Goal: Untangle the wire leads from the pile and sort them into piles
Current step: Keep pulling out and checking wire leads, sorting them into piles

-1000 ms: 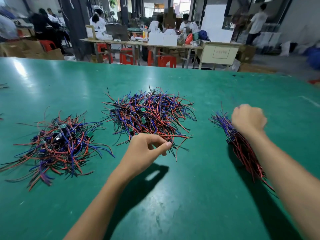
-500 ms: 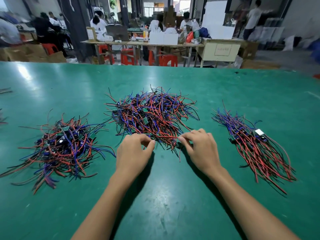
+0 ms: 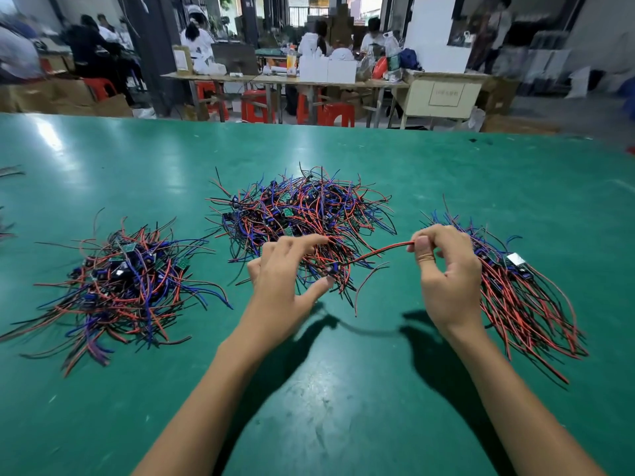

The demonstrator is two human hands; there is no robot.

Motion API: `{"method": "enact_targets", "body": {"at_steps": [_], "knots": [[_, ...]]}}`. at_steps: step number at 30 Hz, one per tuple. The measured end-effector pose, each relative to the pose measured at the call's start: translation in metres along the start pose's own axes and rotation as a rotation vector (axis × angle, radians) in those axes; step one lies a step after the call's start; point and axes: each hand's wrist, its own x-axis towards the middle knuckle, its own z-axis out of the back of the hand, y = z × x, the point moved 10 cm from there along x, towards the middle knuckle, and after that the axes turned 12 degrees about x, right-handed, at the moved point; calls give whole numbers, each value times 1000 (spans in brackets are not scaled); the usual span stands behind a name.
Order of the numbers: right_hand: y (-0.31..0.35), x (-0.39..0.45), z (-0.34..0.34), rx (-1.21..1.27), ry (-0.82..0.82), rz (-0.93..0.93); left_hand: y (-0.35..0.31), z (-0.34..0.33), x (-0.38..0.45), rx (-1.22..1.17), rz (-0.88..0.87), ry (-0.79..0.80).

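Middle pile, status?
Right hand pinches red lead, pulling. Left hand open on middle pile. Lead's far end tangled in pile.

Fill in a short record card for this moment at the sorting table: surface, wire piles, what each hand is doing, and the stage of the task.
Surface: green table
Piles: three; left pile, tangled middle pile, right pile with leads lying roughly parallel
Right hand: pinches the end of a red wire that runs back into the middle pile
Left hand: fingers spread at the near edge of the middle pile; its grip on any wire cannot be told
Stage: one lead being drawn out, not yet placed
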Motion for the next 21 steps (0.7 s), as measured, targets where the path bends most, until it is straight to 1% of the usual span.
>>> {"method": "enact_targets", "body": {"at_steps": [3,4,6,7,8,10,11,12,13,15,16,17,18,20,21], "knots": [[-8,4,5,69,-19,-75,-16,7,0,-29,-62,-14],[-11,4,6,62,-28,-96,-19,6,0,-91,-63,8],[-6,3,14,-42,-78,-84,-23,-1,0,-342,-34,117],[2,2,20,-139,-120,-41,-23,-4,0,-454,1,158],[14,1,25,-232,-165,34,-23,-5,0,-521,38,165],[47,-6,23,-308,-212,264,-21,-4,0,-568,97,124],[60,-12,15,-291,-173,361,-20,-5,0,-595,126,106],[65,-17,2,-258,-85,387,-18,-6,0,-635,157,97],[62,-19,-13,-228,37,303,-17,-7,0,-684,187,94],[33,-27,-44,-194,280,-21,-16,-8,-1,-754,232,100],[18,-35,-56,-156,368,-157,-15,-8,-1,-763,243,110],[7,-40,-64,-57,410,-281,-15,-9,-2,-764,248,131],[-2,-42,-68,105,399,-402,-16,-10,-2,-772,255,166],[-14,-44,-71,467,320,-610,-17,-14,-3,-815,275,254],[-14,-43,-71,578,290,-650,-17,-16,-4,-830,284,294]]}}
